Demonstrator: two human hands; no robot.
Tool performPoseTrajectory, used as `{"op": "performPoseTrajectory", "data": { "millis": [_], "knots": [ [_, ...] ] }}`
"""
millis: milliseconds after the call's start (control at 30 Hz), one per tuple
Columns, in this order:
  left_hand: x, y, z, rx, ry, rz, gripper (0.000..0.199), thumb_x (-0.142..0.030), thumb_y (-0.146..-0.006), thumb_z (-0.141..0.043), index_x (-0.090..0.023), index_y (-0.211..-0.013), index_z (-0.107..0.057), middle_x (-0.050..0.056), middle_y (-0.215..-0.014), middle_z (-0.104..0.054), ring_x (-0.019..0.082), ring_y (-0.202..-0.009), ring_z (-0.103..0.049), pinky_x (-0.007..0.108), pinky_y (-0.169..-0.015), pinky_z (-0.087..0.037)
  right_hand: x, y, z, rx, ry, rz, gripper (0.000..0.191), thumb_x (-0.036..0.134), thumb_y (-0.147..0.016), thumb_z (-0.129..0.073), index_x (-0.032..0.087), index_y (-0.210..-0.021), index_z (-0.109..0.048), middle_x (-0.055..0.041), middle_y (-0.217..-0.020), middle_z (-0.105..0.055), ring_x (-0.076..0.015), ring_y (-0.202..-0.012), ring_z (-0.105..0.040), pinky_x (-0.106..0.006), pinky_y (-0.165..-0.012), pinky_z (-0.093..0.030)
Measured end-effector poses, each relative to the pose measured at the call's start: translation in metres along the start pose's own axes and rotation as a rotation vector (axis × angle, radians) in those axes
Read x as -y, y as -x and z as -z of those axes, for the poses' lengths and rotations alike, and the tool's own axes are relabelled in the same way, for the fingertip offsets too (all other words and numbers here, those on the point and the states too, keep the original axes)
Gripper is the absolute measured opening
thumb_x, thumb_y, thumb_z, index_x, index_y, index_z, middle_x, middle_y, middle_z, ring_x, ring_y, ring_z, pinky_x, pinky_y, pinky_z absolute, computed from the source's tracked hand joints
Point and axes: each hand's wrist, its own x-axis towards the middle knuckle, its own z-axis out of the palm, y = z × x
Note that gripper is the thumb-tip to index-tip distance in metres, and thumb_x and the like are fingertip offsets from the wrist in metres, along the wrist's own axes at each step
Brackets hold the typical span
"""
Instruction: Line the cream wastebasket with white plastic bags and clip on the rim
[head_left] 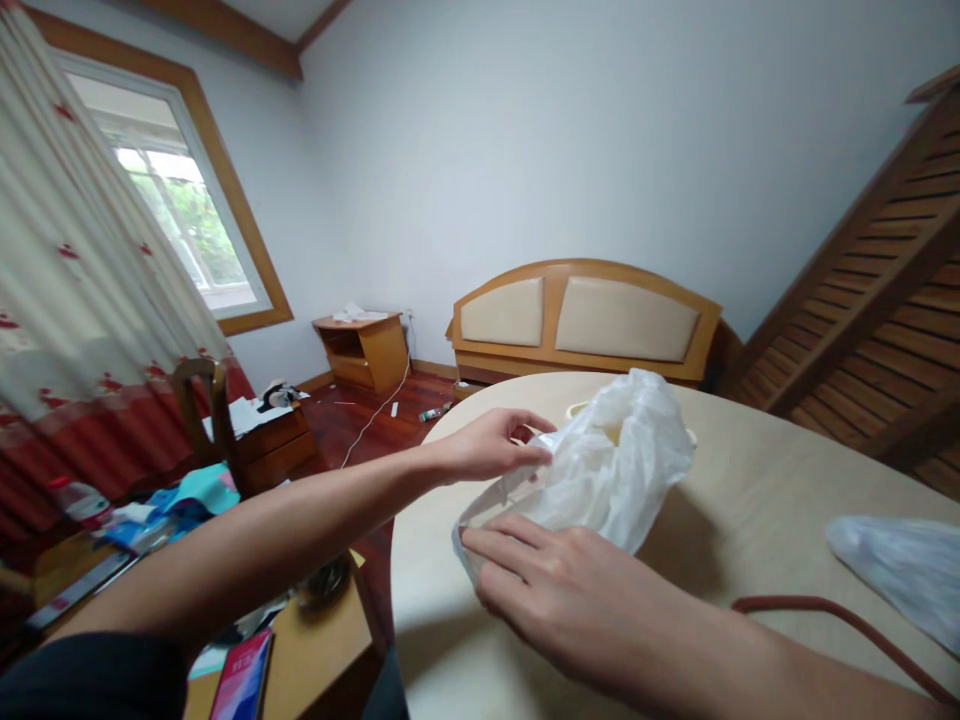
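A thin white plastic bag stands crumpled over the round pale table, its opening turned toward me. My left hand pinches the far side of the bag's mouth between thumb and fingers. On the near side, my right hand has its fingers closed on the rim, fingertips tucked at the edge. Behind the bag peeks a small pale yellow piece of some object; the bag hides the remainder, so its kind is unclear.
On the round table, a second plastic bag and a reddish-brown tube lie at right. At lower left, a phone rests on a wooden surface. A headboard and a nightstand stand by the wall.
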Motion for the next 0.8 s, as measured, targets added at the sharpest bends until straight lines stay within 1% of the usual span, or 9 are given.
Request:
{"op": "performPoseTrajectory", "data": {
  "millis": [100,233,333,367,433,500,600,700,800],
  "knots": [
    [-0.012,-0.015,-0.004,-0.067,-0.012,-0.04,0.018,-0.026,-0.083,-0.066,-0.013,-0.094,-0.068,0.002,-0.074,-0.067,0.011,-0.061,-0.06,0.024,-0.059,-0.046,-0.008,0.005,0.009,0.019,-0.047,-0.071,0.01,0.022,-0.095,-0.055,0.017,-0.091,-0.063,-0.0058,-0.099,-0.071,-0.0194,-0.088,-0.065,-0.029,-0.066,-0.047],
    [-0.029,-0.034,0.009,-0.254,-0.065,-0.153,0.016,-0.018,-0.08,-0.065,-0.012,-0.094,-0.071,0.006,-0.086,-0.072,0.012,-0.068,-0.062,0.022,-0.061,-0.047,-0.037,0.023,0.044,-0.015,-0.023,-0.322,0.034,0.036,-0.099,-0.044,0.02,-0.076,-0.062,-0.0032,-0.07,-0.068,-0.0175,-0.063,-0.061,-0.029,-0.056,-0.038],
    [-0.039,-0.047,0.023,-0.312,-0.114,-0.196,0.032,-0.004,-0.073,-0.058,-0.012,-0.101,-0.073,0.009,-0.1,-0.075,0.013,-0.075,-0.063,0.02,-0.062,-0.046,-0.081,0.05,0.069,-0.231,0.151,-0.847,0.035,0.051,-0.095,-0.047,0.022,-0.082,-0.063,-0.0056,-0.066,-0.066,-0.0191,-0.056,-0.057,-0.03,-0.054,-0.033],
    [-0.043,-0.05,0.027,-0.324,-0.109,-0.195,0.038,-0.001,-0.071,-0.055,-0.012,-0.103,-0.073,0.009,-0.102,-0.075,0.012,-0.075,-0.064,0.02,-0.062,-0.046,-0.097,0.061,0.073,-0.267,0.195,-1.038,0.036,0.056,-0.091,-0.05,0.022,-0.088,-0.064,-0.0071,-0.068,-0.067,-0.021,-0.058,-0.058,-0.031,-0.054,-0.034],
    [-0.051,-0.055,0.032,-0.348,-0.066,-0.187,0.045,0.001,-0.069,-0.05,-0.012,-0.105,-0.074,0.009,-0.103,-0.075,0.012,-0.076,-0.064,0.02,-0.063,-0.046,-0.126,0.085,0.076,-0.25,0.141,-1.271,0.049,0.069,-0.083,-0.053,0.022,-0.093,-0.065,-0.0105,-0.075,-0.069,-0.025,-0.063,-0.061,-0.033,-0.056,-0.039],
    [-0.058,-0.06,0.034,-0.353,0.0,-0.183,0.047,0.002,-0.069,-0.048,-0.012,-0.106,-0.074,0.009,-0.102,-0.076,0.011,-0.075,-0.064,0.02,-0.066,-0.047,-0.145,0.105,0.071,-0.15,-0.147,-1.36,0.06,0.076,-0.079,-0.051,0.02,-0.089,-0.068,-0.0133,-0.074,-0.07,-0.0268,-0.064,-0.063,-0.035,-0.056,-0.043],
    [-0.065,-0.068,0.035,-0.336,0.048,-0.183,0.049,0.002,-0.07,-0.048,-0.012,-0.109,-0.074,0.009,-0.1,-0.076,0.008,-0.066,-0.06,0.018,-0.062,-0.044,-0.154,0.124,0.06,-0.005,-0.565,-1.379,0.068,0.079,-0.081,-0.042,0.019,-0.089,-0.072,-0.0155,-0.079,-0.073,-0.0268,-0.065,-0.065,-0.037,-0.059,-0.047],
    [-0.069,-0.078,0.034,-0.296,0.056,-0.18,0.051,0.002,-0.071,-0.051,-0.013,-0.114,-0.073,0.009,-0.102,-0.076,0.007,-0.063,-0.059,0.018,-0.059,-0.042,-0.151,0.131,0.052,0.029,-0.717,-1.449,0.07,0.079,-0.083,-0.036,0.019,-0.091,-0.073,-0.0161,-0.09,-0.074,-0.0241,-0.067,-0.065,-0.039,-0.066,-0.049],
    [-0.073,-0.088,0.031,-0.194,0.075,-0.134,0.053,0.001,-0.071,-0.053,-0.014,-0.119,-0.07,0.01,-0.105,-0.075,0.01,-0.067,-0.063,0.02,-0.06,-0.045,-0.148,0.134,0.051,-0.03,-0.716,-1.5,0.061,0.073,-0.083,-0.045,0.02,-0.095,-0.072,-0.0154,-0.104,-0.073,-0.0222,-0.074,-0.065,-0.039,-0.074,-0.05]
  ]
}}
